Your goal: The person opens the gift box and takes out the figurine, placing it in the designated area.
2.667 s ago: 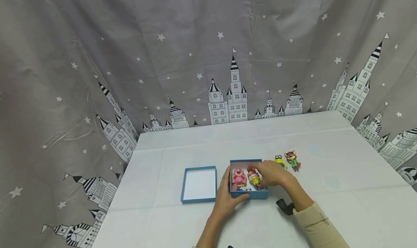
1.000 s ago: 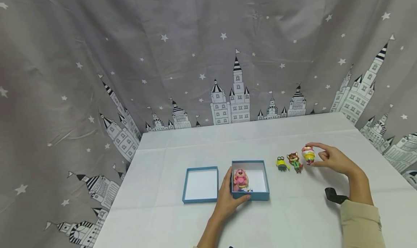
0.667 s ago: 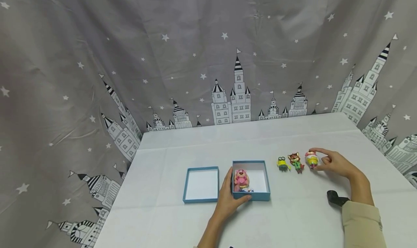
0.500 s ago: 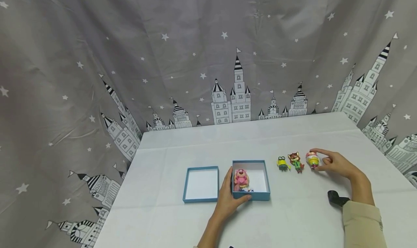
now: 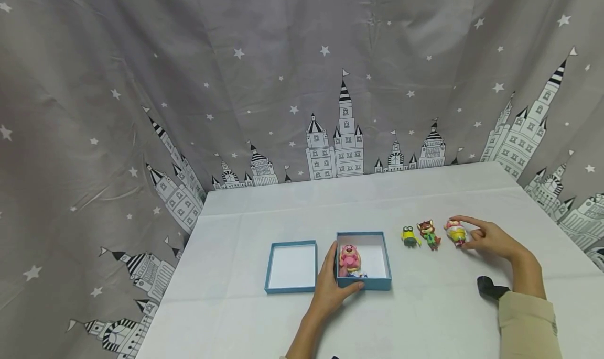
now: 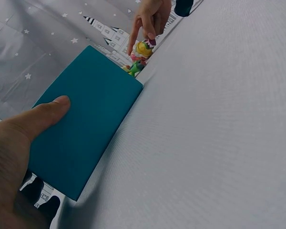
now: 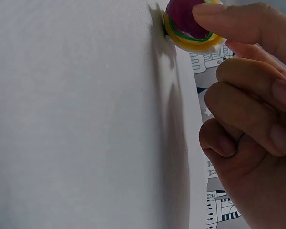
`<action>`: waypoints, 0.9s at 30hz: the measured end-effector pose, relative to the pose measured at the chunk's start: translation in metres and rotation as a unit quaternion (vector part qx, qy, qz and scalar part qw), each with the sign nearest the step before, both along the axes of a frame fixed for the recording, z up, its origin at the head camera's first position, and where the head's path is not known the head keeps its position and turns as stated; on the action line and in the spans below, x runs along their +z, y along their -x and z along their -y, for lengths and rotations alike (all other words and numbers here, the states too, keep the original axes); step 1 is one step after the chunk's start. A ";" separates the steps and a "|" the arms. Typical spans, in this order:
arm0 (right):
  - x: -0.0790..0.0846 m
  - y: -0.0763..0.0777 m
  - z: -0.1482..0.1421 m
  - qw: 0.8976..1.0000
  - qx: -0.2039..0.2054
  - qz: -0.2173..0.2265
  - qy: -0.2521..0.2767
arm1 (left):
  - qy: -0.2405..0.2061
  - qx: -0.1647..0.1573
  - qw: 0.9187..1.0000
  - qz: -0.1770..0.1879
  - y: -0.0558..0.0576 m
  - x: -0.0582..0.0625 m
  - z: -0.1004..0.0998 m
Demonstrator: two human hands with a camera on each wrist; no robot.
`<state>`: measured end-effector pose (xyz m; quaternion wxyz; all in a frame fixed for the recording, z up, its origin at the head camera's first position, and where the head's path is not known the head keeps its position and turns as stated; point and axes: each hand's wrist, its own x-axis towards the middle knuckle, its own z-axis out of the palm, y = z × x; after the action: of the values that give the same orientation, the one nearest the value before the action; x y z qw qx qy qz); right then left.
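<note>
At the right end of a row of toy figurines, my right hand [image 5: 493, 239] pinches a pink-and-yellow figurine [image 5: 456, 233] between thumb and index finger, its other fingers curled in. The right wrist view has the thumb on the figurine's purple base [image 7: 186, 19], low over the cloth. My left hand [image 5: 327, 291] grips a blue box [image 5: 377, 284] at its front left corner, thumb on the front wall [image 6: 90, 119]. Inside the box, on the left, sits a pink bear figurine [image 5: 349, 259], with something small, blue and white at its feet. The right side shows bare white floor.
Left of the pinched figurine lie a fox figurine [image 5: 429, 236] in green and a yellow Minion figurine [image 5: 409, 237]. A shallow blue-rimmed lid [image 5: 291, 291] rests left of the box. A grey castle-print curtain [image 5: 283, 86] hangs behind the white-covered table [image 5: 236, 322].
My right hand has carried the pink-and-yellow figurine out of the box to the right of the fox, then lowered and tilted it slightly. The left hand keeps its grip on the box.
</note>
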<state>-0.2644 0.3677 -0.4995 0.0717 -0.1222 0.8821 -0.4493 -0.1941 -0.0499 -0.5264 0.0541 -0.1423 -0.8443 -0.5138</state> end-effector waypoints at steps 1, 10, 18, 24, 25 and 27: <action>0.000 0.000 0.000 1.000 0.000 -0.001 0.001 | 0.000 0.000 1.000 0.000 0.000 0.000 0.000; 0.003 -0.003 0.002 1.000 -0.017 0.022 0.009 | 0.007 -0.004 1.000 -0.006 -0.001 0.000 0.001; 0.004 -0.003 0.001 1.000 -0.014 0.009 0.014 | 0.008 -0.003 1.000 -0.006 -0.001 -0.001 0.001; 0.011 -0.004 -0.001 1.000 -0.011 -0.019 0.019 | 0.008 -0.001 1.000 -0.005 0.000 0.000 0.000; 0.013 -0.004 0.000 0.999 -0.011 -0.023 0.019 | 0.008 -0.001 1.000 -0.004 0.000 0.000 0.000; 0.018 -0.005 0.002 0.999 -0.014 -0.036 0.012 | 0.008 -0.001 1.000 -0.004 0.000 0.001 0.000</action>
<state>-0.2597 0.3658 -0.4817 0.0324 -0.1262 0.8805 -0.4558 -0.1940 -0.0502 -0.5258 0.0552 -0.1458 -0.8481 -0.5064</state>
